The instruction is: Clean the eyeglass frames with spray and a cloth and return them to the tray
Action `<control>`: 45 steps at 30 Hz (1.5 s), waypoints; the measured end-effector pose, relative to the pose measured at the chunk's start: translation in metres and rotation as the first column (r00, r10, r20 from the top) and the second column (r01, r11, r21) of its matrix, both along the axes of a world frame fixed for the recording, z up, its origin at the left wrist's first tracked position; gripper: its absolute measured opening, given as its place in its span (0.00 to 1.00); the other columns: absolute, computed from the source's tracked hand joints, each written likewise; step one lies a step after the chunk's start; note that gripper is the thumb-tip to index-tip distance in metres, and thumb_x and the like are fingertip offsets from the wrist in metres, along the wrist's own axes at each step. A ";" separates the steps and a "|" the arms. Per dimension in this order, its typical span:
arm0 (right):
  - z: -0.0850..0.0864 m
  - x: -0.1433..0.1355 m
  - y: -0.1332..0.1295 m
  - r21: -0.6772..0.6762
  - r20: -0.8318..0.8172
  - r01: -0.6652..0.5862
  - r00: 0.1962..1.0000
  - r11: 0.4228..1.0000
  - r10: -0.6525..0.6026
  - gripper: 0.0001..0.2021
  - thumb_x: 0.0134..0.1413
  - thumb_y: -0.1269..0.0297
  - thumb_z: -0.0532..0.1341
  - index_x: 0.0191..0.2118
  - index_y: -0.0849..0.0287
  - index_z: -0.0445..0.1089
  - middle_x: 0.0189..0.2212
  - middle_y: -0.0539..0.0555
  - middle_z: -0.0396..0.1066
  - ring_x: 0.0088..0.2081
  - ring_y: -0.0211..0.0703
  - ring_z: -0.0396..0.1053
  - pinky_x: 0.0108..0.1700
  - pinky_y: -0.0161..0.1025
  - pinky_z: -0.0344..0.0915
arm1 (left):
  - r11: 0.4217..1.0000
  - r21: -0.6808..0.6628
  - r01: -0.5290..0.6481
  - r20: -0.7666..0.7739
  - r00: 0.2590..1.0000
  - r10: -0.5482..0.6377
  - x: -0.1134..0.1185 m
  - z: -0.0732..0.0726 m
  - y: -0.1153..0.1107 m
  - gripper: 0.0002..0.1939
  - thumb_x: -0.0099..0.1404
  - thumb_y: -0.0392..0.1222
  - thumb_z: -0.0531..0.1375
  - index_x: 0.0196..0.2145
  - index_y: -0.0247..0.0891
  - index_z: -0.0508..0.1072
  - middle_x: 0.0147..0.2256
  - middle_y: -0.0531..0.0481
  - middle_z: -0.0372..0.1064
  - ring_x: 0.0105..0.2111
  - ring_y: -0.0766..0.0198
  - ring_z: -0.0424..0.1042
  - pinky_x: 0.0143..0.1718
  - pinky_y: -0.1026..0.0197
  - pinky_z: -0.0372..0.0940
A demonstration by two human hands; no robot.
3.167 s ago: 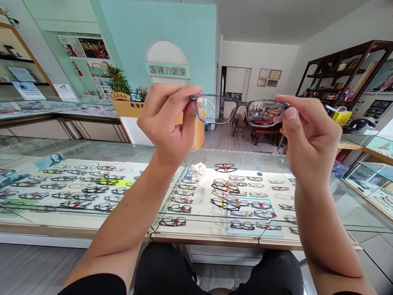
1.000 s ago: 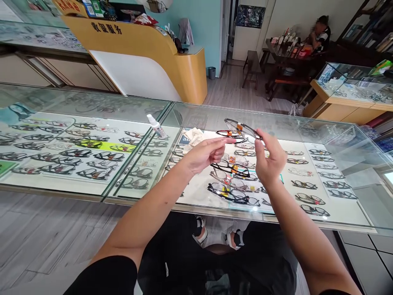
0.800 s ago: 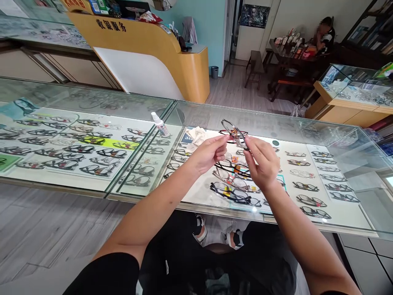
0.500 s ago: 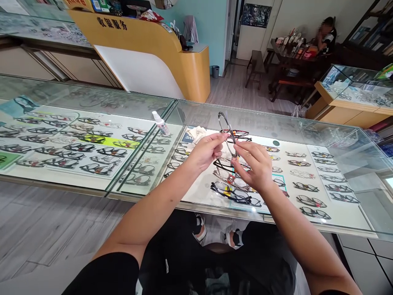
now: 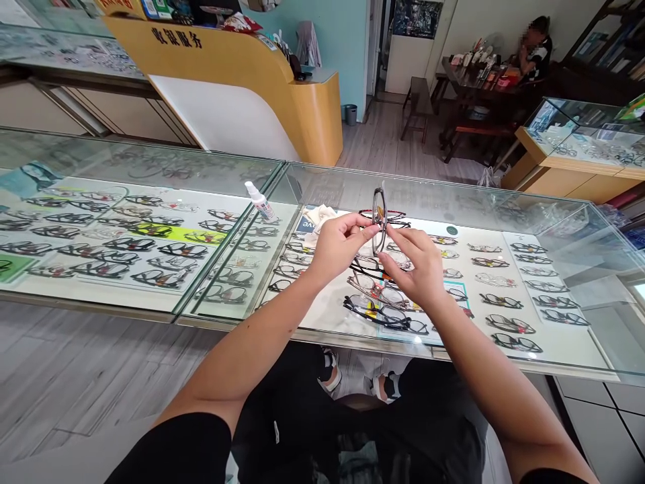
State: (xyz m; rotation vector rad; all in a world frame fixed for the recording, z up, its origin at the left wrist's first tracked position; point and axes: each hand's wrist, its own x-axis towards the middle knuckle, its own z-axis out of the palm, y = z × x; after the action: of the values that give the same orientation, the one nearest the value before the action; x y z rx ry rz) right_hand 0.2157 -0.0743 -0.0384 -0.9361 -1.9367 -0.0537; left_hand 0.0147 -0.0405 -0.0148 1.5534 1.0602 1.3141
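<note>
We note a pair of glasses (image 5: 384,214) held above the glass display case (image 5: 347,177), turned nearly edge-on to us. The left hand (image 5: 340,245) pinches the frame between thumb and index finger; the right hand (image 5: 417,264) pinches from the right, thumb nearest us, a two-sided hold we judge steadying. Forearms converge from near left and near right. Farther left stand a spray bottle (image 5: 260,201) and crumpled cloth (image 5: 318,216), probably for easy reach.

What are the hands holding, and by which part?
Eyeglasses, nearly edge-on: left hand and right hand grip them around the middle and lower end; exact parts can't be told.
</note>
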 end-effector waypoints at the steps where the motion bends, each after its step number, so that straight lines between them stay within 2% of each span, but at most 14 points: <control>1: 0.000 0.000 0.000 0.007 -0.005 -0.001 1.000 1.000 0.001 0.23 0.70 0.56 0.65 0.67 0.52 0.75 0.51 0.62 0.83 0.51 0.58 0.80 0.52 0.56 0.77 | 1.000 0.007 0.000 -0.011 1.000 0.000 0.000 0.000 0.000 0.20 0.62 0.61 0.74 0.33 0.40 0.82 0.20 0.59 0.53 0.22 0.68 0.51 0.28 0.60 0.47; 8: 0.002 -0.001 -0.001 -0.081 -0.041 0.004 0.999 0.997 -0.007 0.20 0.70 0.55 0.65 0.63 0.51 0.78 0.51 0.61 0.83 0.51 0.58 0.80 0.55 0.57 0.75 | 0.998 0.061 -0.030 -0.069 0.997 0.034 -0.002 -0.003 0.001 0.17 0.66 0.59 0.71 0.36 0.42 0.81 0.21 0.59 0.54 0.24 0.66 0.53 0.31 0.60 0.52; 12: 0.007 -0.001 0.000 -0.171 -0.210 -0.018 0.978 0.985 -0.018 0.14 0.72 0.56 0.63 0.55 0.51 0.81 0.47 0.59 0.83 0.49 0.55 0.79 0.54 0.54 0.75 | 0.990 0.127 -0.053 -0.152 0.986 0.072 -0.004 -0.005 0.003 0.15 0.69 0.57 0.69 0.39 0.43 0.82 0.22 0.58 0.56 0.25 0.65 0.56 0.32 0.59 0.52; 14: 0.009 0.002 0.002 -0.242 -0.355 -0.026 0.933 0.970 -0.064 0.12 0.72 0.55 0.62 0.50 0.51 0.82 0.43 0.57 0.82 0.46 0.51 0.78 0.50 0.50 0.74 | 0.982 0.178 -0.062 -0.209 0.973 0.100 -0.005 -0.006 0.004 0.14 0.71 0.56 0.67 0.40 0.43 0.83 0.22 0.58 0.56 0.24 0.64 0.57 0.32 0.59 0.52; 17: 0.011 0.010 0.009 -0.391 -0.553 -0.047 0.810 0.919 -0.194 0.12 0.70 0.53 0.63 0.45 0.52 0.82 0.40 0.55 0.81 0.42 0.47 0.76 0.48 0.46 0.73 | 0.964 0.256 -0.067 -0.293 0.945 0.144 -0.006 -0.007 0.005 0.11 0.73 0.52 0.66 0.41 0.44 0.83 0.22 0.57 0.57 0.24 0.64 0.58 0.33 0.58 0.52; 20: 0.011 0.018 0.019 -0.495 -0.652 -0.078 0.692 0.866 -0.310 0.13 0.66 0.52 0.63 0.42 0.54 0.82 0.36 0.52 0.79 0.39 0.44 0.73 0.47 0.44 0.71 | 0.949 0.314 -0.038 -0.376 0.913 0.161 -0.009 -0.009 0.009 0.10 0.73 0.49 0.64 0.42 0.44 0.84 0.23 0.55 0.61 0.26 0.61 0.60 0.34 0.57 0.52; 23: 0.008 0.023 0.027 -0.529 -0.697 -0.106 0.620 0.842 -0.360 0.12 0.63 0.53 0.63 0.39 0.54 0.81 0.33 0.50 0.76 0.36 0.41 0.70 0.44 0.40 0.69 | 0.939 0.344 0.028 -0.470 0.871 0.146 -0.013 -0.008 0.017 0.10 0.74 0.49 0.63 0.43 0.45 0.84 0.25 0.52 0.67 0.29 0.58 0.64 0.36 0.56 0.53; 27: 0.004 0.026 0.036 -0.554 -0.746 -0.155 0.528 0.818 -0.405 0.09 0.59 0.57 0.64 0.35 0.54 0.80 0.32 0.49 0.75 0.33 0.39 0.68 0.40 0.38 0.67 | 0.914 0.375 0.154 -0.665 0.731 0.150 -0.013 0.000 0.037 0.09 0.73 0.47 0.64 0.41 0.44 0.85 0.32 0.46 0.77 0.34 0.53 0.70 0.37 0.56 0.54; 29: 0.003 0.028 0.039 -0.551 -0.762 -0.169 0.501 0.817 -0.411 0.08 0.58 0.58 0.65 0.35 0.54 0.80 0.31 0.49 0.74 0.33 0.38 0.67 0.39 0.37 0.66 | 0.902 0.350 0.252 -0.783 0.607 0.135 -0.006 0.006 0.047 0.08 0.72 0.43 0.64 0.41 0.44 0.85 0.37 0.45 0.81 0.38 0.52 0.74 0.38 0.56 0.55; 31: 0.002 0.030 0.042 -0.540 -0.773 -0.171 0.490 0.824 -0.404 0.07 0.58 0.59 0.65 0.34 0.55 0.79 0.31 0.49 0.73 0.33 0.38 0.66 0.38 0.37 0.65 | 0.908 0.262 0.328 -0.887 0.453 0.092 0.005 0.011 0.056 0.07 0.71 0.41 0.65 0.41 0.44 0.85 0.39 0.45 0.83 0.40 0.51 0.76 0.38 0.57 0.56; 34: 0.002 0.034 0.044 -0.534 -0.778 -0.169 0.481 0.829 -0.403 0.07 0.58 0.60 0.65 0.34 0.55 0.79 0.30 0.48 0.71 0.32 0.38 0.65 0.35 0.36 0.63 | 0.931 0.105 0.350 -0.973 0.232 0.023 0.024 0.016 0.063 0.07 0.70 0.41 0.66 0.40 0.44 0.86 0.39 0.45 0.84 0.40 0.52 0.79 0.38 0.58 0.58; 36: 0.002 0.035 0.045 -0.535 -0.785 -0.177 0.467 0.826 -0.408 0.07 0.58 0.60 0.65 0.34 0.56 0.79 0.28 0.48 0.69 0.30 0.37 0.63 0.33 0.36 0.60 | 0.936 0.044 0.349 -0.991 0.132 -0.003 0.034 0.019 0.065 0.08 0.71 0.41 0.65 0.42 0.44 0.86 0.40 0.45 0.84 0.42 0.52 0.80 0.39 0.58 0.60; 40: 0.004 0.034 0.045 -0.535 -0.798 -0.224 0.451 0.814 -0.400 0.07 0.57 0.59 0.67 0.33 0.56 0.79 0.24 0.46 0.63 0.25 0.35 0.55 0.28 0.37 0.52 | 0.943 -0.010 0.332 -0.999 0.039 -0.024 0.044 0.020 0.065 0.10 0.72 0.42 0.64 0.43 0.44 0.86 0.42 0.45 0.85 0.45 0.52 0.82 0.40 0.59 0.62; 45: 0.008 0.029 0.041 -0.542 -0.798 -0.271 0.462 0.796 -0.387 0.10 0.58 0.55 0.67 0.35 0.56 0.76 0.20 0.42 0.55 0.23 0.35 0.48 0.25 0.38 0.44 | 0.953 -0.052 0.298 -0.998 0.002 -0.055 0.047 0.019 0.069 0.11 0.71 0.43 0.64 0.46 0.44 0.87 0.44 0.45 0.85 0.47 0.51 0.82 0.42 0.58 0.64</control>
State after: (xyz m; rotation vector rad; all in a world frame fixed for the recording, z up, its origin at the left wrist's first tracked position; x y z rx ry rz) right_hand 0.2444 -0.0328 -0.0305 -1.1182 -0.8488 0.9371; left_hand 0.0613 0.0284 0.0042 2.7678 1.4329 -0.2411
